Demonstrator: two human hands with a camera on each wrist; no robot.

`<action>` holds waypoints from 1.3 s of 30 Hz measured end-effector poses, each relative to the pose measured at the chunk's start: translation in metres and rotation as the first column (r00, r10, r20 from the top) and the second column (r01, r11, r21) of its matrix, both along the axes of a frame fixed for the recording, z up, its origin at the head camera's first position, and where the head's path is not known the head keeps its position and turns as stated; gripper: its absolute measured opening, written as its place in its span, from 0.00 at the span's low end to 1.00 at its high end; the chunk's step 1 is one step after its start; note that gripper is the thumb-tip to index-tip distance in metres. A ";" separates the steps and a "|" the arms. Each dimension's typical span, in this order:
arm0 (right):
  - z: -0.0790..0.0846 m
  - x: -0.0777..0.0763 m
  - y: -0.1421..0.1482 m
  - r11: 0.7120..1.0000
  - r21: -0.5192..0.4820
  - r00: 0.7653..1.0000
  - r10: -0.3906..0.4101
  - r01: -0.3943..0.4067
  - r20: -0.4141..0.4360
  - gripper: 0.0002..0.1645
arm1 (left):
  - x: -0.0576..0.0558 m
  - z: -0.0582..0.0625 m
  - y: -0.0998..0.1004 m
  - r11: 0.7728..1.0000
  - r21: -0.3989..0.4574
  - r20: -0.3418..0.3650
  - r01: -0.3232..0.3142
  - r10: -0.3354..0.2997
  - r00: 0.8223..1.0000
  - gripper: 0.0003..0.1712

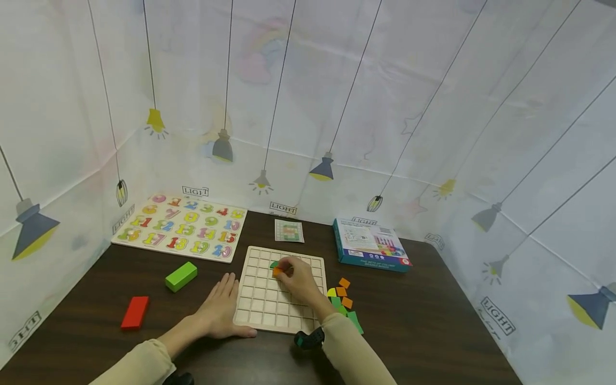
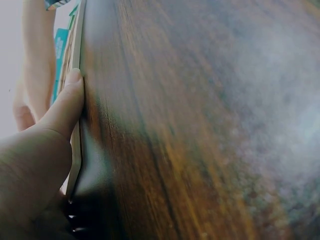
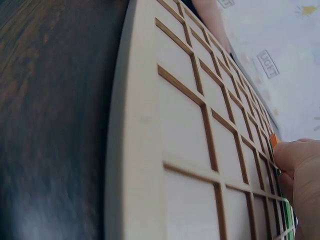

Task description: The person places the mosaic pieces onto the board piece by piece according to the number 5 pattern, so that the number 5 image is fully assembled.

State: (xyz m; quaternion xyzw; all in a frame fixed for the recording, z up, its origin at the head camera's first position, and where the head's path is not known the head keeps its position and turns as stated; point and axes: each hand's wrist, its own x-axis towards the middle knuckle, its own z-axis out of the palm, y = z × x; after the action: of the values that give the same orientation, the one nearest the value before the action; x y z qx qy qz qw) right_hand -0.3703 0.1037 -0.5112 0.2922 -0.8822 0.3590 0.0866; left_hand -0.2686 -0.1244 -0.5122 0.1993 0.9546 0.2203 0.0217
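A pale wooden grid board (image 1: 262, 305) lies on the dark table, its square cells divided by raised strips. My right hand (image 1: 299, 279) is over its upper middle and pinches a small orange square tile (image 1: 276, 271) between thumb and fingers. Just beyond that tile, a green piece (image 1: 274, 264) sits on the board, partly covered by the fingers. My left hand (image 1: 218, 310) rests flat at the board's left edge, fingers straight; in the left wrist view its thumb (image 2: 70, 100) lies along the board's near edge. The orange tile (image 3: 273, 140) also shows at the fingertips in the right wrist view.
Loose orange, green and yellow tiles (image 1: 341, 291) lie right of the board. Behind stand a pattern card (image 1: 289, 231) and a blue box (image 1: 370, 246). At left are a number puzzle board (image 1: 183, 227), a green block (image 1: 181, 276) and a red block (image 1: 135, 312).
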 end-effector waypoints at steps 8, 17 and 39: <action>-0.002 0.001 -0.006 0.999 0.036 0.999 0.004 -0.002 -0.042 0.14 | -0.001 -0.003 0.000 1.000 0.004 -0.004 -0.003 0.003 1.000 0.75; -0.003 0.000 -0.007 0.998 0.059 0.998 0.009 -0.005 -0.066 0.13 | 0.000 -0.001 0.000 1.000 0.012 -0.008 -0.004 0.004 1.000 0.74; 0.000 0.004 -0.004 0.997 0.074 0.998 0.014 -0.009 -0.061 0.13 | 0.003 0.001 0.002 1.000 0.011 -0.001 -0.004 0.004 1.000 0.74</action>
State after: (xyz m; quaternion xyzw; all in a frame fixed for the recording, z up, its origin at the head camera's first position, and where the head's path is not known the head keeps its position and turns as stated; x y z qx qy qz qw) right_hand -0.3667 0.0999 -0.5115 0.3110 -0.8901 0.3176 0.1007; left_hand -0.2658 -0.1223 -0.5111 0.1975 0.9539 0.2253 0.0198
